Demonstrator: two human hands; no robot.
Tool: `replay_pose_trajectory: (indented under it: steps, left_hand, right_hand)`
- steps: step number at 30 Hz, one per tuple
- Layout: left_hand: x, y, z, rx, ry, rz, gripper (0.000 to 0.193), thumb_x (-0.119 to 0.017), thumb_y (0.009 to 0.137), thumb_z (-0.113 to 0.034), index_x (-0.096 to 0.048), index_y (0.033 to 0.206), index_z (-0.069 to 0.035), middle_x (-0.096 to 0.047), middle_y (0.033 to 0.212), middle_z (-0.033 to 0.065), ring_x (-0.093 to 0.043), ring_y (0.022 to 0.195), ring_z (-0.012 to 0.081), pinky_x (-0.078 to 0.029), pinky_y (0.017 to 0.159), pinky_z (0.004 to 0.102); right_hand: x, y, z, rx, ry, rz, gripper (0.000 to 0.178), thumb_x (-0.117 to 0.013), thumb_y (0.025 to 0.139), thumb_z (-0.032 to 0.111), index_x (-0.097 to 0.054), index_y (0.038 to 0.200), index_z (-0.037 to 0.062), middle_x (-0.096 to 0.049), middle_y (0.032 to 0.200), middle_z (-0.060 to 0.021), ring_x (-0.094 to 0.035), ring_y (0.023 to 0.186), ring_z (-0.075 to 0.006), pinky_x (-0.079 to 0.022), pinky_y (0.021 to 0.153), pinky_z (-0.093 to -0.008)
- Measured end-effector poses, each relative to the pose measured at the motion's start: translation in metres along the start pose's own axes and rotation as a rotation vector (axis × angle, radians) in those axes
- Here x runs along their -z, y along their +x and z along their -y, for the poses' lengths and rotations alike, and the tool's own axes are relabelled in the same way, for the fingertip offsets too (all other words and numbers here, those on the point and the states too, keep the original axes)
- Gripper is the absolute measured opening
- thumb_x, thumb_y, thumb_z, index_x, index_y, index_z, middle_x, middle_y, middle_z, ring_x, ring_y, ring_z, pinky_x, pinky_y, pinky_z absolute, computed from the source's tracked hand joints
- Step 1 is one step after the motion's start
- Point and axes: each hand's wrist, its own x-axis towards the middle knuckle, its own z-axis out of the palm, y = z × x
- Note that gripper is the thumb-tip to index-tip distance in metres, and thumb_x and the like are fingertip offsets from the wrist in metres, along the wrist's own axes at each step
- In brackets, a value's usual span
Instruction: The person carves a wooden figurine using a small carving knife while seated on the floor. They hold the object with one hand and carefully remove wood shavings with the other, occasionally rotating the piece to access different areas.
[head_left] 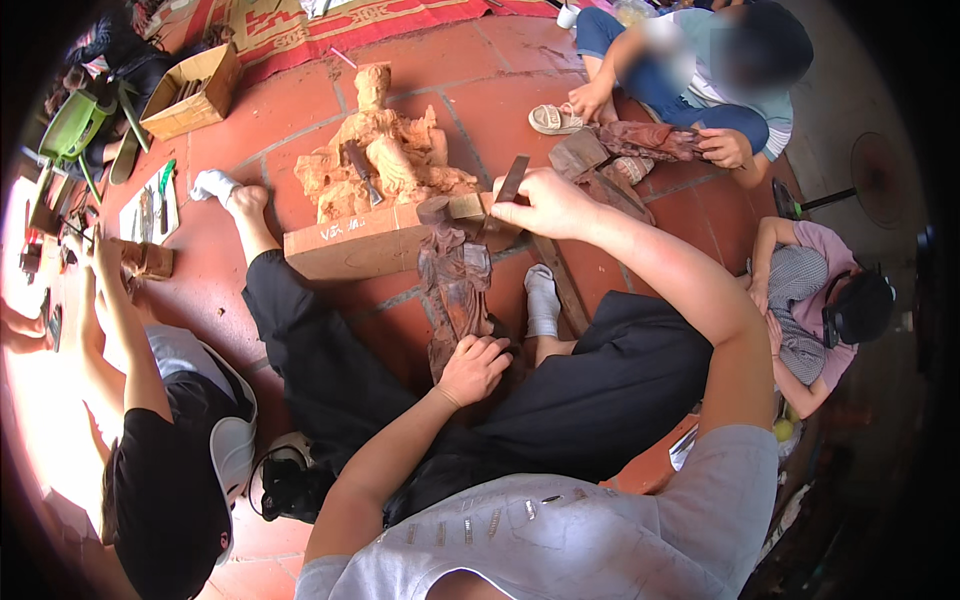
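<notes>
A dark reddish-brown carved wooden statue (455,275) stretches from between my legs toward a wooden block (350,240) on the tiled floor. Its far end lies against that block. My left hand (475,370) grips the statue's near end, the fingers curled over it. My right hand (540,203) is closed near the statue's far end, pinching a flat, dark-brown strip-shaped tool (512,178) that points upward. Whether the tool's lower end touches the wood is hidden by the hand. Beyond, a pale orange carved wooden figure (385,150) stands on the block.
At the right, a person (690,70) handles another dark carving (645,140); another person (820,300) sits lower. A person (165,420) works close on my left. A cardboard box (195,92), a green chair (75,130) and a tray of tools (150,212) stand at upper left.
</notes>
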Motion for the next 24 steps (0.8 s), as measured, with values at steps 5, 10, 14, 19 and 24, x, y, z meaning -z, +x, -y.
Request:
replay_pose_trajectory:
  steps: [5,10,14,19,24]
  left_hand:
    - [-0.003,0.001,0.002,0.006,0.006,-0.001,0.033,-0.069,0.075,-0.021,-0.064,0.107,-0.016,-0.057,0.125,0.0024,-0.052,0.115,0.0215,-0.036,0.099,0.0393]
    - [-0.003,0.0,0.002,0.011,0.007,0.004,0.033,-0.069,0.076,-0.021,-0.064,0.107,-0.016,-0.057,0.125,0.0026,-0.052,0.115,0.0216,-0.036,0.098,0.0394]
    - [-0.006,0.002,0.001,-0.009,-0.006,0.004,0.033,-0.069,0.076,-0.02,-0.064,0.107,-0.015,-0.057,0.125,0.0032,-0.052,0.114,0.0218,-0.036,0.098,0.0398]
    - [0.0,0.001,0.0,0.009,-0.015,0.012,0.033,-0.068,0.076,-0.02,-0.064,0.108,-0.014,-0.057,0.125,0.0039,-0.053,0.113,0.0215,-0.036,0.098,0.0397]
    - [-0.003,0.0,0.001,-0.008,-0.023,0.028,0.034,-0.069,0.075,-0.02,-0.065,0.108,-0.014,-0.057,0.125,0.0041,-0.052,0.114,0.0224,-0.037,0.097,0.04]
  right_hand:
    - [-0.037,0.003,-0.011,0.108,-0.059,0.185,0.024,-0.065,0.085,0.025,-0.065,0.088,0.0014,-0.065,0.087,-0.0145,-0.065,0.079,-0.0314,-0.05,0.072,-0.0421]
    - [-0.014,0.014,-0.016,0.053,-0.094,0.023,0.02,-0.064,0.086,0.023,-0.063,0.083,0.0032,-0.064,0.085,-0.0143,-0.064,0.073,-0.0311,-0.049,0.068,-0.0409]
    - [-0.042,0.003,-0.019,0.056,-0.122,0.263,0.025,-0.065,0.086,0.028,-0.066,0.084,0.0037,-0.065,0.082,-0.014,-0.065,0.074,-0.0287,-0.05,0.071,-0.0416]
    - [-0.02,0.017,-0.003,0.06,-0.145,0.031,0.024,-0.062,0.088,0.027,-0.067,0.094,0.0041,-0.066,0.091,-0.0148,-0.065,0.078,-0.0304,-0.051,0.07,-0.0413]
    - [-0.034,0.008,-0.012,0.191,-0.142,0.161,0.026,-0.064,0.087,0.029,-0.068,0.091,0.004,-0.066,0.093,-0.016,-0.066,0.083,-0.0308,-0.052,0.073,-0.04]
